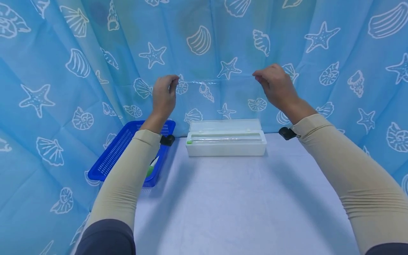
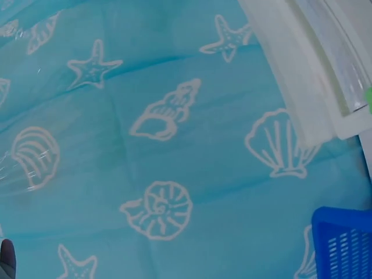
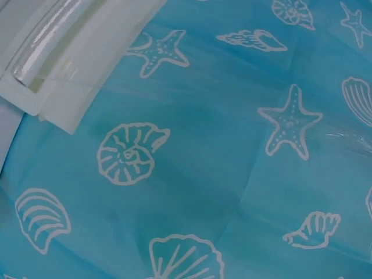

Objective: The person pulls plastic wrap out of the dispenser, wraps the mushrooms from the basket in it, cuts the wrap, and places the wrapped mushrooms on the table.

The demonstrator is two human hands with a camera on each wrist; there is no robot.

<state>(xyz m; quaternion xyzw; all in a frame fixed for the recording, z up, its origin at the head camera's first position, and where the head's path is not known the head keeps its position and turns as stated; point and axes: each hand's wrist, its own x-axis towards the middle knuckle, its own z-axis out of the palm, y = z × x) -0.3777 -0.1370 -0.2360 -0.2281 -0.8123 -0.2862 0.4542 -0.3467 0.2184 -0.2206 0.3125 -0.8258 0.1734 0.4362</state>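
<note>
The left hand [image 1: 164, 94] is pinching a clear film [image 1: 204, 82] between thumb and fingertips, and the right hand [image 1: 278, 86] is pinching it at the other end, thumb against forefinger; how the remaining fingers are lying I cannot fully tell. The film is spanning the gap between the two pinches, its glossy top edge catching light; where its lower edge is ending I cannot tell. If the hands were pulling unevenly, one pinch could be slipping or the thin sheet splitting; if they were drifting together, slack could be folding it onto itself.

Below and between the fingers, a white box [image 1: 226, 150] is standing on the table [image 1: 239, 198] with its lid [image 1: 225, 125] raised, a shiny roll [image 1: 226, 140] lying inside. If that roll is feeding the film, a higher lift could be dragging the box upward. Below the left fingers, a blue basket [image 1: 109, 150] is sitting; a low swing could be snagging the film on its rim. Behind the fingers, a shell-patterned curtain [image 1: 178, 21] is hanging, and contact could be making the film cling.
</note>
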